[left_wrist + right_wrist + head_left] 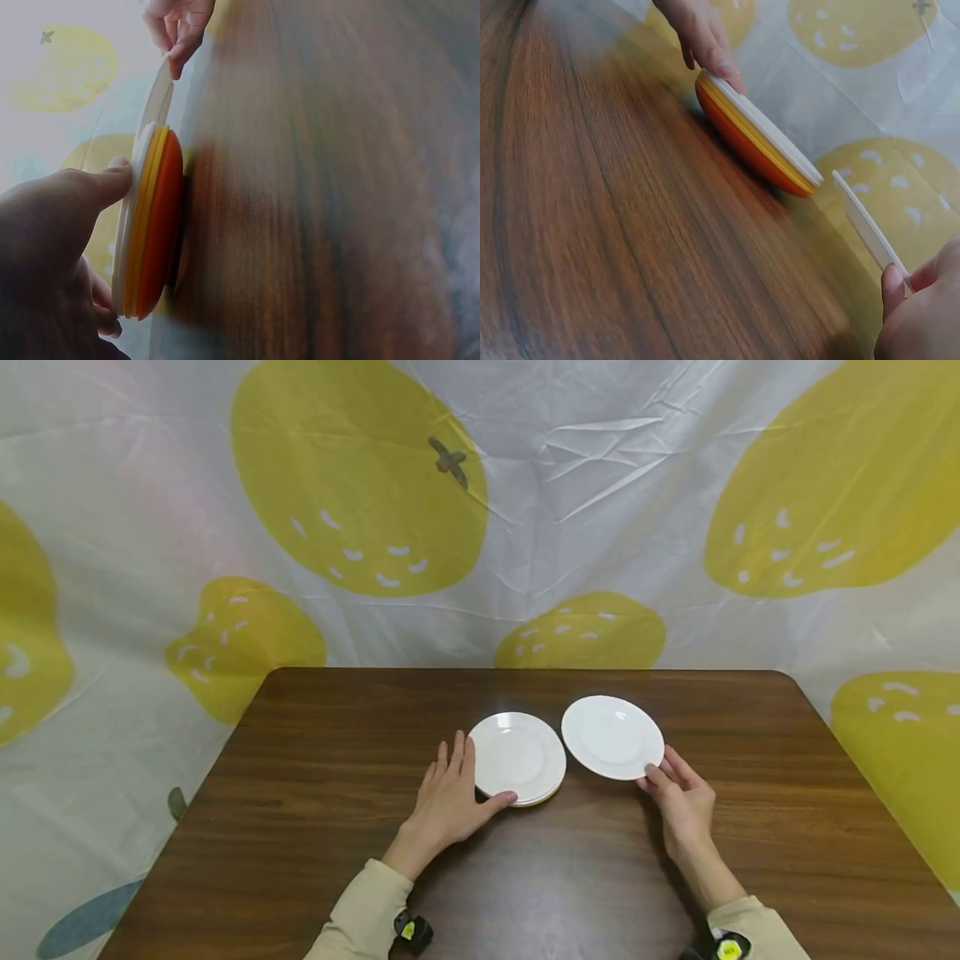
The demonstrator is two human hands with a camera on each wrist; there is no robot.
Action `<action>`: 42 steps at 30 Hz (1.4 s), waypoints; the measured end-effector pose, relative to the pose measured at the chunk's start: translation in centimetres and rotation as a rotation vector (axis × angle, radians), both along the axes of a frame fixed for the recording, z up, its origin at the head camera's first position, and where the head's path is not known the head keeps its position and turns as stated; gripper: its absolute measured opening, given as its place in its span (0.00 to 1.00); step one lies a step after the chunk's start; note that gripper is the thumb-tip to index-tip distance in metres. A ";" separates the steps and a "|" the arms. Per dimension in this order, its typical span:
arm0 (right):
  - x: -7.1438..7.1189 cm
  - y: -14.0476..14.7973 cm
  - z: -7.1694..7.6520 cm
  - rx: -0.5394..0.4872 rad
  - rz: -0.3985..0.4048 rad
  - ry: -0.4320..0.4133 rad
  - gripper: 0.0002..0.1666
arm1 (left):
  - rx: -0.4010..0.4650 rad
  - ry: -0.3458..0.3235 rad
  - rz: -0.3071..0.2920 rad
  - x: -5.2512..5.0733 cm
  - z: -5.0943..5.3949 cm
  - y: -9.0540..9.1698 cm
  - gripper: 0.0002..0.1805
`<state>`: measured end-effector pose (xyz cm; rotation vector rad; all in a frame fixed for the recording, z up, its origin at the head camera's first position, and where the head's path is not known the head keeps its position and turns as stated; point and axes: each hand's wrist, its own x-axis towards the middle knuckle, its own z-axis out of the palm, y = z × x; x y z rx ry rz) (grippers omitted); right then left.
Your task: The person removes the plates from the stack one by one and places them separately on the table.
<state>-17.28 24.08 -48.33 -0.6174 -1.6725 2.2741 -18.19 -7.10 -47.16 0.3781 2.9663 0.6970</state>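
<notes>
Stack of plates (517, 757) sits toward the far edge of the table (300, 827), touched by my straight-fingered left hand (450, 803); my right hand (686, 807) pinches one white plate (611, 737), separated but not set down.

One plate stack (517, 760), one plate (611, 737), two hands (444, 800) (686, 810).

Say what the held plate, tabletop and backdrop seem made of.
Held plate: glossy ceramic or melamine, judging by its small highlight; unclear which. Tabletop: dark wood or wood-look laminate, with streaky grain and a soft sheen. Backdrop: printed fabric or thin plastic sheet, creased and shiny.
</notes>
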 end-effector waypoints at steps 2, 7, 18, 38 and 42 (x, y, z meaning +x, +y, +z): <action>0.0 0.2 -0.1 0.000 -0.006 -0.004 0.36 | 0.000 0.002 0.000 0.0 -0.1 0.0 0.63; 0.0 0.6 -0.2 0.016 -0.010 -0.014 0.36 | 0.000 0.004 0.000 -0.1 -0.1 0.0 0.63; 0.0 0.9 -0.5 0.078 -0.015 -0.033 0.35 | -0.021 0.007 -0.003 0.0 0.1 -0.2 0.62; 0.9 0.7 -0.1 0.443 -0.105 -0.089 0.24 | -0.003 0.011 -0.019 0.0 0.1 -0.3 0.62; 0.6 0.4 0.3 0.453 -0.114 -0.036 0.24 | -0.003 0.010 -0.019 0.0 0.1 -0.4 0.62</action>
